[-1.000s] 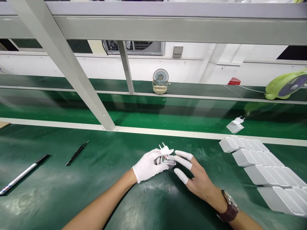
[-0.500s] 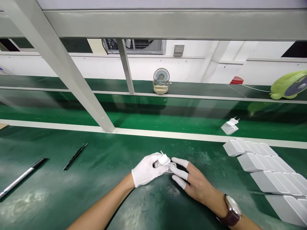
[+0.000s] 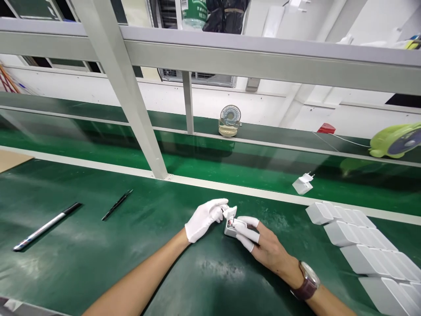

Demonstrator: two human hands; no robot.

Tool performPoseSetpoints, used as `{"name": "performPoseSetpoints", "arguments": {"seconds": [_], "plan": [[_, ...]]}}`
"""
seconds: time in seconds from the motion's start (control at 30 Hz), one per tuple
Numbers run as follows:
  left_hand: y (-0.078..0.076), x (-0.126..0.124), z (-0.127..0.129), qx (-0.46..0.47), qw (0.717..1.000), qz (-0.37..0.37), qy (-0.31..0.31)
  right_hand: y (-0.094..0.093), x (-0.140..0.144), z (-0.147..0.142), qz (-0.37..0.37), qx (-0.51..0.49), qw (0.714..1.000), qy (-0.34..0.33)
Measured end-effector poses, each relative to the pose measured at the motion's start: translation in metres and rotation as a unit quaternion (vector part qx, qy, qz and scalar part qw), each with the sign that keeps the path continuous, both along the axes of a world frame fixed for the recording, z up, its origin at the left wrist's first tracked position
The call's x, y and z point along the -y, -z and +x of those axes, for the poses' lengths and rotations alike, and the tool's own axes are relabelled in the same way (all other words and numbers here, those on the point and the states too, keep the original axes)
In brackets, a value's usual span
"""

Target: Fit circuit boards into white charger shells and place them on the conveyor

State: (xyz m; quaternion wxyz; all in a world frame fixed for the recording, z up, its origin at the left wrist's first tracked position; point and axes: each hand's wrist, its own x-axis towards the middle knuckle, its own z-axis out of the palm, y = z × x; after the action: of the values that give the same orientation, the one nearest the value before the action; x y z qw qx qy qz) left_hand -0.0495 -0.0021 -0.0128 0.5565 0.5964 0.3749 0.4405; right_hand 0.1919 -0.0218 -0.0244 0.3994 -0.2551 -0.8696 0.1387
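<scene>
Gloved in white, the left hand (image 3: 204,219) is narrowed to a pinch on the left end of a white plug cap (image 3: 230,212), while the right hand (image 3: 268,243), with white covers on its fingers, grips the charger casing (image 3: 230,232) below it. Cap and casing sit tilted apart between the hands, over the middle of the green worktable (image 3: 158,281), with some of the inside showing.

From the far left, a tan board (image 3: 13,160) lies at the table's back edge. Nearer, a silver-and-black pen (image 3: 49,224) lies slantwise, and a slim black tool (image 3: 117,205) rests to its right, well apart from the left hand. Next, a thick grey post (image 3: 138,109) leans through the view from the pale rail (image 3: 237,188) behind the hands; it meets a long crossbeam (image 3: 246,57), and together they block part of the wall. Past a thinner post (image 3: 188,103), a small cream fan (image 3: 229,120) stands on the back shelf.

Further right, beyond the rail, sits a white adapter (image 3: 303,183), pins outward. A wristwatch (image 3: 305,281) circles the right wrist. Four rows of white shells (image 3: 358,250) crowd the table just right of that forearm. Behind them, a red object (image 3: 326,128) and a lime-green fan (image 3: 394,140) stand on the shelf.
</scene>
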Motion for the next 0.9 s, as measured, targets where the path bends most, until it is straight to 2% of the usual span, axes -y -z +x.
{"name": "performPoseSetpoints", "arguments": {"seconds": [0.1,0.2,0.33,0.43,0.5,0.7,0.9], "plan": [[0.006,-0.002,-0.006,0.014,0.998,0.027,-0.063,-0.015,-0.002,-0.005,0.025,-0.064,0.997,0.032],[0.005,0.0,-0.008,0.012,0.995,0.027,-0.092,-0.011,-0.001,-0.01,0.013,-0.054,0.998,0.039],[-0.002,0.005,-0.001,-0.041,0.995,0.034,-0.082,0.013,0.002,-0.014,-0.042,0.056,0.998,0.002],[-0.003,0.007,0.006,-0.123,0.989,0.031,-0.071,0.024,0.003,-0.014,-0.052,0.074,0.996,0.007],[-0.001,0.007,0.009,-0.133,0.989,0.009,-0.062,0.025,0.003,-0.014,-0.048,0.067,0.996,0.017],[0.003,0.007,0.013,-0.074,0.995,-0.034,-0.058,0.018,0.003,-0.017,-0.086,-0.005,0.995,0.039],[-0.003,0.005,0.011,-0.087,0.995,-0.033,-0.048,0.014,0.003,-0.019,-0.059,0.122,0.99,0.044]]}}
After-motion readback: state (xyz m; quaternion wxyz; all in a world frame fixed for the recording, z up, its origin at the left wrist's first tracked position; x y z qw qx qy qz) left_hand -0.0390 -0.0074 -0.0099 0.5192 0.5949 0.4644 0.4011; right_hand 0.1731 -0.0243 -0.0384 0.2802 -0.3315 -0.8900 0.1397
